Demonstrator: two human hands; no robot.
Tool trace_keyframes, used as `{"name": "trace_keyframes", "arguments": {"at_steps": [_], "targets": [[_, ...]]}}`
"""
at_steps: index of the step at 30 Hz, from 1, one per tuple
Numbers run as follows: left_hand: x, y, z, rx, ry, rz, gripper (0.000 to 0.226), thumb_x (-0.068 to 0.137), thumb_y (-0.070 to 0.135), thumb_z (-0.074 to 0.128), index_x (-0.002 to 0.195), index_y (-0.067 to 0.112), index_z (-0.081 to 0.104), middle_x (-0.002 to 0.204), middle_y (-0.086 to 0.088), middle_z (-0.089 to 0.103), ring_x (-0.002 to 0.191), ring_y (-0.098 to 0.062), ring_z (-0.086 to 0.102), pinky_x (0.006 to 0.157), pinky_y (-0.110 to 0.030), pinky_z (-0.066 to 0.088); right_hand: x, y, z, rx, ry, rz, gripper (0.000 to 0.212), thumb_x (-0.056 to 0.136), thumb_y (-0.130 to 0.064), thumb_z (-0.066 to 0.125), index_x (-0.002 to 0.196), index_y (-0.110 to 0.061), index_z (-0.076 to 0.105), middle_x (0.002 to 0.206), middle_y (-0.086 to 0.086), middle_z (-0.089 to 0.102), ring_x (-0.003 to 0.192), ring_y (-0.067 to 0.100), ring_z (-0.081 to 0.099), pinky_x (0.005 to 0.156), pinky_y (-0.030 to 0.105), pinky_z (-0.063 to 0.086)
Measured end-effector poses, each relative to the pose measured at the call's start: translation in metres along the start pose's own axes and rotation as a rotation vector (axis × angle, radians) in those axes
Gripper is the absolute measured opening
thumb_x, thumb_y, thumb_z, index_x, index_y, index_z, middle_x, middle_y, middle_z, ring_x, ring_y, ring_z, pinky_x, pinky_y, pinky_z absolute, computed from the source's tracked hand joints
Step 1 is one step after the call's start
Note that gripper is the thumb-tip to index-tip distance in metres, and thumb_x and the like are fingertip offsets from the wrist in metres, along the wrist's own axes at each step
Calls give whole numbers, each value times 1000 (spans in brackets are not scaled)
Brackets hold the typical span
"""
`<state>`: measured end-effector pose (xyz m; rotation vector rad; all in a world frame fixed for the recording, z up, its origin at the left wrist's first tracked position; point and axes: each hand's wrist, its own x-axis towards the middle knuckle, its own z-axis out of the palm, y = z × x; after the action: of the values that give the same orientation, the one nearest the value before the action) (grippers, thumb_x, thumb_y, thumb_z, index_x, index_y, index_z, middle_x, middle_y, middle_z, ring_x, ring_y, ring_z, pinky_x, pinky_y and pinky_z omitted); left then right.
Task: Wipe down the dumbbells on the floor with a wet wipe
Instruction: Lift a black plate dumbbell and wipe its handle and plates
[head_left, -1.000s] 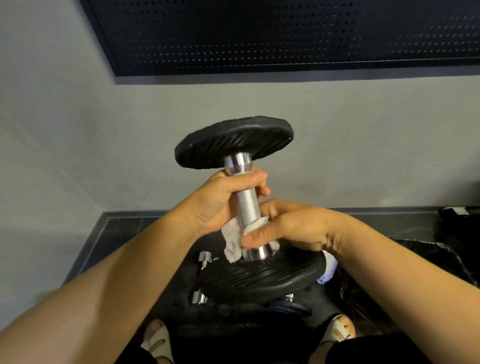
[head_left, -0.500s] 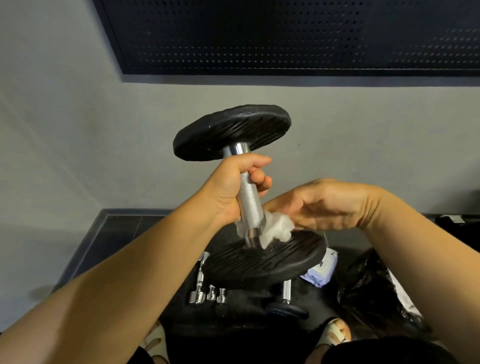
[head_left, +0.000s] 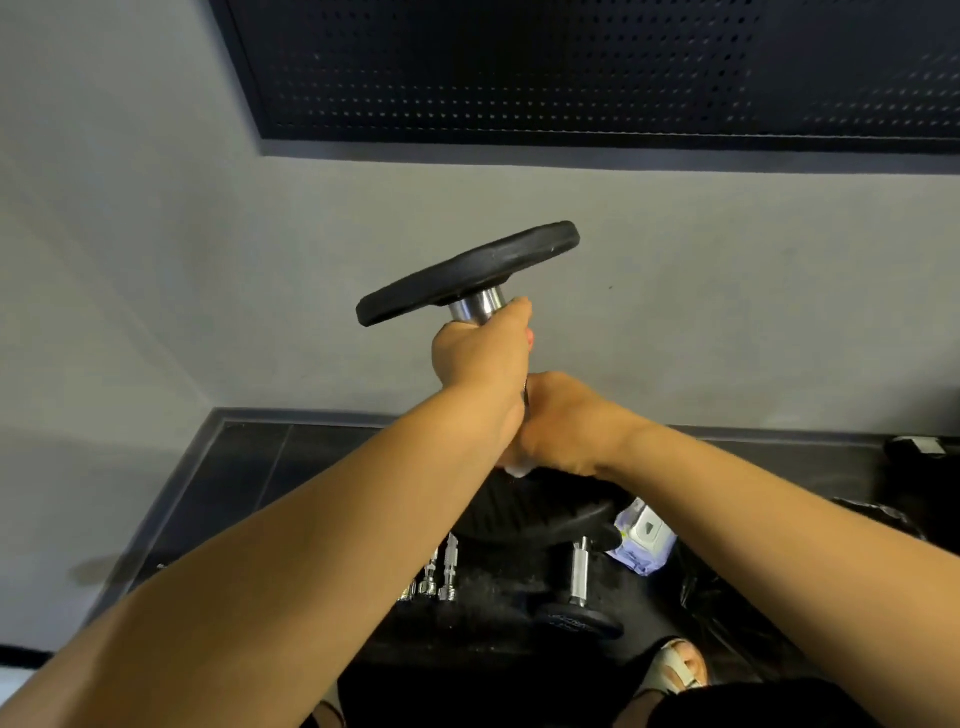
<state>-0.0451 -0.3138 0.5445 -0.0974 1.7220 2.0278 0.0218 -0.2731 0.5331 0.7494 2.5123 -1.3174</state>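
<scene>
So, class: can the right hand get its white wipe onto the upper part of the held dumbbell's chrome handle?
Probably not: the left hand, above the right hand and its white wipe, grips that stretch of chrome handle; only a bit under the black plate shows.

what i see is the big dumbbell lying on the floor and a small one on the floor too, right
No: the big dumbbell is held up off the floor; the small one is on the floor. The head view shows it.

Forearms reach forward; left hand (head_left: 483, 353) grips the dumbbell (head_left: 467, 273); right hand (head_left: 566, 421), touching the left from below, clutches the wipe (head_left: 517, 471).
</scene>
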Motion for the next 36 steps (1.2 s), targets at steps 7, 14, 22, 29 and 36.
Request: {"name": "trace_keyframes", "arguments": {"at_steps": [7, 14, 22, 29, 36], "targets": [[13, 15, -34, 24, -589, -157, 6, 81, 8, 63, 76, 11, 61, 65, 0, 66, 81, -14, 65, 84, -32, 52, -9, 2, -21, 387, -360, -8, 15, 78, -3, 70, 91, 3, 66, 86, 15, 69, 76, 24, 65, 87, 42, 52], [8, 12, -35, -98, -589, -180, 36, 77, 10, 59, 42, 19, 54, 44, 5, 48, 54, -9, 56, 82, -32, 49, -15, -6, -20, 347, -476, -87, 16, 85, 0, 64, 100, 1, 63, 96, 16, 66, 84, 23, 66, 88, 33, 52], [-11, 12, -24, 133, -105, 188, 16, 77, 5, 63, 65, 13, 56, 53, 1, 55, 40, 0, 51, 43, -11, 45, -10, -14, -6, 19, -172, -81, 23, 74, -8, 76, 95, -4, 67, 91, 10, 73, 87, 23, 69, 89, 36, 53], [5, 20, -54, 281, -556, 229, 8, 77, 18, 74, 72, 20, 68, 76, -2, 70, 78, -9, 69, 75, -28, 54, -10, -13, -7, 147, -167, -147, 25, 75, -2, 73, 99, 0, 65, 99, 19, 71, 92, 31, 69, 91, 43, 54], [-7, 4, -54, 86, -389, 82, 24, 81, 17, 71, 58, 13, 66, 64, -1, 68, 57, -13, 63, 61, -26, 51, -15, -15, -7, 85, -227, -234, 31, 78, -7, 74, 106, -8, 61, 105, 14, 69, 99, 29, 66, 95, 44, 51]]}}
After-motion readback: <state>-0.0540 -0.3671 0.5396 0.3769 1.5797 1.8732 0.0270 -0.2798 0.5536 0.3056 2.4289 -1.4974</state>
